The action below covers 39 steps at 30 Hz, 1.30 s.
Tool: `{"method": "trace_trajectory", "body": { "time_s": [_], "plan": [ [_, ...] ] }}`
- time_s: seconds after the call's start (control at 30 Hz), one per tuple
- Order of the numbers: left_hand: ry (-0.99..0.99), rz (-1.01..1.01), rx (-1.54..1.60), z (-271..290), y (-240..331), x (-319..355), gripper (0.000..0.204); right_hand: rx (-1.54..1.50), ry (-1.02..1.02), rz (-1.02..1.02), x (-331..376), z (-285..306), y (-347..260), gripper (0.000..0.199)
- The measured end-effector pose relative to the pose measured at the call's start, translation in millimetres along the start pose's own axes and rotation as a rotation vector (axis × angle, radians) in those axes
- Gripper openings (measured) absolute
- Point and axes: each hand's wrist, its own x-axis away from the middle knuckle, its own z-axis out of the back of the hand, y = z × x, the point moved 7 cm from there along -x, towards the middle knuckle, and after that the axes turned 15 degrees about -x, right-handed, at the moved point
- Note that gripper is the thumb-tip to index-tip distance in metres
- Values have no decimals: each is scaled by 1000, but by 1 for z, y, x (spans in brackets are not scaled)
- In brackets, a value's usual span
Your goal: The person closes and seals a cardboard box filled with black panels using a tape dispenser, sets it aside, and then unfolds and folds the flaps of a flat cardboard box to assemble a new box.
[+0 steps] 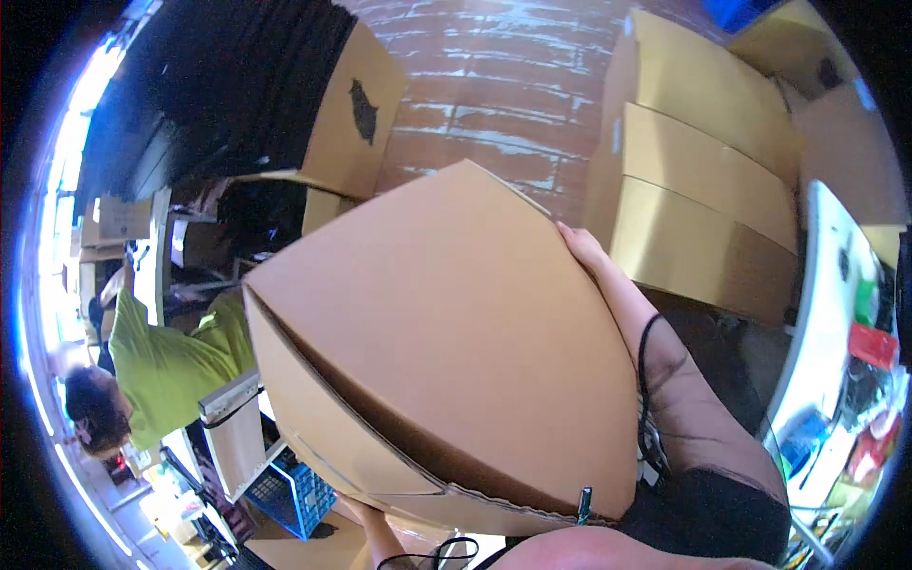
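A large brown cardboard box is held up close in front of my body and fills the middle of the view. One of its flaps stands slightly apart, leaving a long dark gap along the lower left side. My right hand grips the far right edge, its fingertips partly hidden by the cardboard. At the lower left my left hand supports the box near its bottom edge; most of its fingers are hidden underneath. A small dark teal stick-like object shows by the near edge.
Large cardboard boxes are stacked on the right, beside a white table with colourful packages. Black material hangs against another box at upper left. A co-worker in a green shirt is at left, near a blue crate.
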Motion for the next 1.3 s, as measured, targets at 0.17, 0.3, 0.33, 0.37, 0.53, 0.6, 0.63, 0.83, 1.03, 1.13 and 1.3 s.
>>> {"method": "trace_trajectory", "body": {
  "time_s": [0.17,0.3,0.33,0.37,0.53,0.6,0.63,0.83,1.03,1.13,1.3],
  "plan": [
    [-376,-259,-46,-57,84,19,82,22,118,43,22,87,-78,68],
    [-385,-330,-273,-90,146,34,81,-171,190,175,85,180,-171,61],
    [-378,-437,-338,-127,176,71,81,-175,212,186,102,208,-187,61],
    [-354,-546,-394,-156,205,108,80,-300,156,189,124,230,-210,60],
    [-518,-617,-375,-279,272,217,65,-478,72,291,232,429,-262,63],
    [-530,-629,-466,-344,259,253,59,-446,77,325,259,478,-256,66],
    [-495,-649,-525,-367,245,278,56,-442,63,332,269,482,-253,67],
    [-1054,-716,-212,-527,194,474,62,-857,476,772,266,482,-244,85],
    [-783,-758,-395,-594,148,523,83,-1035,1125,650,252,472,-169,139],
    [-885,-697,-378,-623,150,502,79,-1212,927,774,241,457,-180,135],
    [-1260,-393,-260,-654,155,518,67,-1183,873,833,227,503,-198,132]
  ]
}}
